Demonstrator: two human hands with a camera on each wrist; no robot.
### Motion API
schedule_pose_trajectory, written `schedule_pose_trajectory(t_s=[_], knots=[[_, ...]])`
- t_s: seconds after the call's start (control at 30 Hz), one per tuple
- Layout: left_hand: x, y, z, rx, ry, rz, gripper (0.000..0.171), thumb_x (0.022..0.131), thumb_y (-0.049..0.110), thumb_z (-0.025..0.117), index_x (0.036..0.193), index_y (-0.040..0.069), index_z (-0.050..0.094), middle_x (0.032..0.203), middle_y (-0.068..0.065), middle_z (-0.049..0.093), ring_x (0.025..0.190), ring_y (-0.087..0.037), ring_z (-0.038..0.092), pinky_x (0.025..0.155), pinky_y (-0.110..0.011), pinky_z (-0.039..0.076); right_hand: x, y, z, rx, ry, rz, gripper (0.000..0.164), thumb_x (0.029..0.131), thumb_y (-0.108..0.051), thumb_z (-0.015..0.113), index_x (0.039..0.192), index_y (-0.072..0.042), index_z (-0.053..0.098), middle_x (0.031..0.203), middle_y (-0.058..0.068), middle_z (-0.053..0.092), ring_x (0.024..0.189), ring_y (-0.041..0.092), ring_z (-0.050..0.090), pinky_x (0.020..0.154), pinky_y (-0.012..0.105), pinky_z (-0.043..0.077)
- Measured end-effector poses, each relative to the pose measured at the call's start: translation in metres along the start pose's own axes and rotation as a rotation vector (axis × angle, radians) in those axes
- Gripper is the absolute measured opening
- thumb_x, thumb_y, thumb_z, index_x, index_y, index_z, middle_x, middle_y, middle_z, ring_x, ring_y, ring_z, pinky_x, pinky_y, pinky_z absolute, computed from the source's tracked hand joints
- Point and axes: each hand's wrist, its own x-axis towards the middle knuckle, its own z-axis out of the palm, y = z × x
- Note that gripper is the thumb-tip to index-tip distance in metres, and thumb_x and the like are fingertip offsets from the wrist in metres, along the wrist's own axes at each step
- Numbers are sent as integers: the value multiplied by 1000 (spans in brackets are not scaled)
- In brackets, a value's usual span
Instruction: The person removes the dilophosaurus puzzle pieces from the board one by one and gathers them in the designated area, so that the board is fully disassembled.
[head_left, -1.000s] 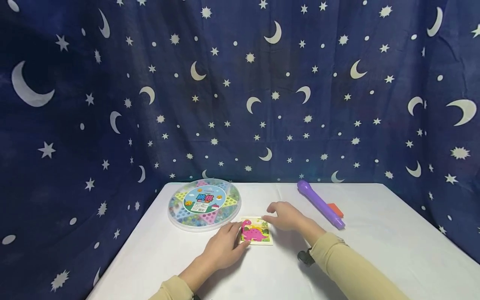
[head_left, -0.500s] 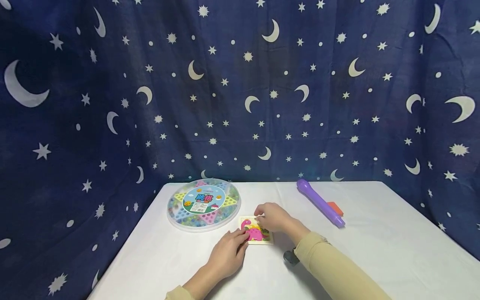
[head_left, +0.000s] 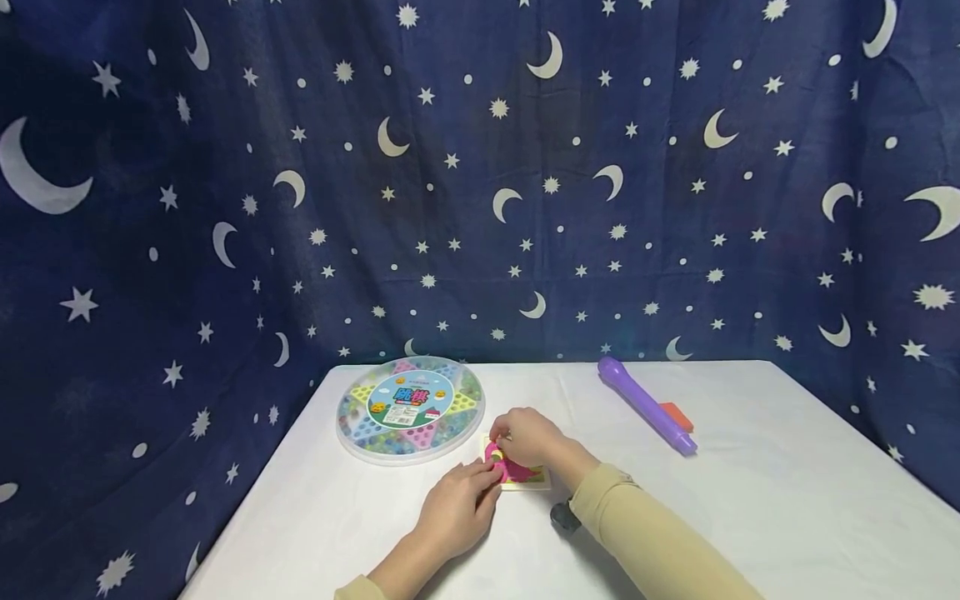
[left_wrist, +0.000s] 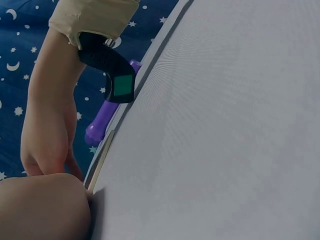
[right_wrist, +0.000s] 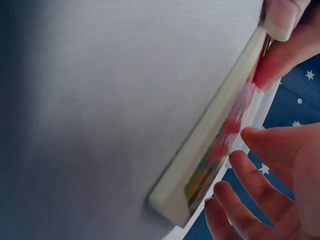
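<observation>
A small square dinosaur puzzle (head_left: pixel 531 477) with a pale frame lies flat on the white table, its pink dinosaur partly covered by fingers. My left hand (head_left: pixel 459 504) holds its near-left corner, the thumb by the edge and fingertips on the picture; the right wrist view shows that thumb and finger at the far end of the board (right_wrist: pixel 200 160). Over the upper part of the puzzle, my right hand (head_left: pixel 527 438) arches with bent, spread fingers. Nothing is seen between them, and whether their tips touch the picture is unclear.
A round Chinese checkers box (head_left: pixel 408 408) stands at the back left of the table (head_left: pixel 750 483). Toward the back right lie a purple microphone-shaped stick (head_left: pixel 647 407) and an orange-red block (head_left: pixel 677 417). A dark blue moon-and-star curtain (head_left: pixel 480 208) hangs behind.
My right hand has moved left from the puzzle's right edge to over its upper left. My left fingers have slid farther onto the picture.
</observation>
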Motion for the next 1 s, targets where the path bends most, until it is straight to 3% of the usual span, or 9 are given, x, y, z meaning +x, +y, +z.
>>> schedule_pose_trajectory(t_s=[0.27,0.4,0.6,1.0], knots=[[2,2,-2,7,-16,11,28,98,18,67,124,8,75,128,-8,70,122,-28,64,105,-49,48,1,-2,-2,-105,4,-14,11,90,-13,74,99,-20,78,94,-1,72,92,21,65,95,44,54],[4,2,-1,31,-15,37,25,99,14,65,122,8,74,132,-9,68,123,-26,63,105,-48,48,2,-1,-4,-54,-25,-1,17,88,-5,74,102,-15,76,89,1,68,87,20,62,96,43,54],[6,1,0,84,-52,48,14,103,15,58,115,14,66,116,2,70,121,-22,61,107,-41,45,6,-1,-7,8,-92,20,25,83,3,73,104,-11,69,84,1,55,79,17,52,85,38,53],[2,-1,0,61,-72,8,17,103,14,56,118,14,64,118,1,70,123,-24,59,109,-43,43,14,-5,-4,73,-134,61,24,87,3,70,106,-10,65,100,3,61,92,19,59,99,43,52]])
